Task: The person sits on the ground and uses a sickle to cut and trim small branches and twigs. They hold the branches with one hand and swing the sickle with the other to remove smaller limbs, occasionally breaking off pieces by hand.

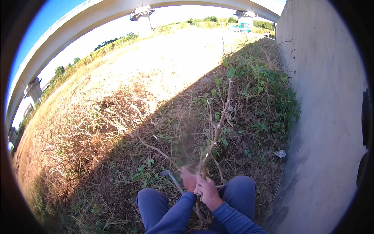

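Observation:
My right hand (208, 191) is closed around the lower part of a bare woody branch (221, 121), which rises from between my knees and forks higher up. Just left of it is my left hand (188, 179), slightly blurred, its fingers turned away from view. A thinner branch (155, 148) runs from beside that hand towards the upper left; whether the left hand grips it is hidden. A tool with a pale grey handle (176, 183) and a dark metal head (164, 173) slants under my left forearm.
A concrete wall (318, 117) stands close on the right, with crumpled litter (280, 153) at its foot. Green vines (271, 79) grow along it. Dry brush (87, 134) lies to the left. Far off are an elevated concrete viaduct (67, 35) and a teal vehicle (244, 27).

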